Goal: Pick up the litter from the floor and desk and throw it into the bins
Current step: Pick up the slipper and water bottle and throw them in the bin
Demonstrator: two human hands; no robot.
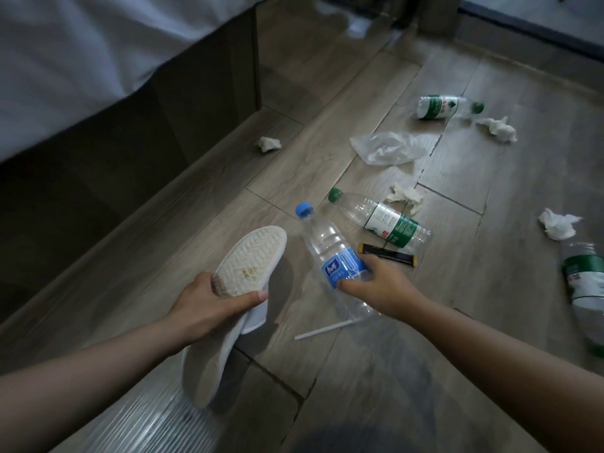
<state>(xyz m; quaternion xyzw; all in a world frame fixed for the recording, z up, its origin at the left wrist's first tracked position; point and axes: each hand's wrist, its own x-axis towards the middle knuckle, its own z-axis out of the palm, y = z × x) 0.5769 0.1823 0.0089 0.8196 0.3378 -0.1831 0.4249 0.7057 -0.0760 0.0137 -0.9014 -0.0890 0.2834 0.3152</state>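
- While your left hand point(209, 302) pinches the slippers point(248, 263) and your right hand point(382, 286) clasps the bottle point(330, 256) above the straw point(323, 331), neither is free.
- Grab that tissue point(405, 196) too, and the bottle may slip.

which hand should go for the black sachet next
Probably right: the right hand sits just beside the black sachet, though it grips the blue-label bottle; the left hand holds white slippers farther away.

Left hand point(209, 302), right hand point(382, 289) bare; both forearms point(98, 361) bare up to frame edge.
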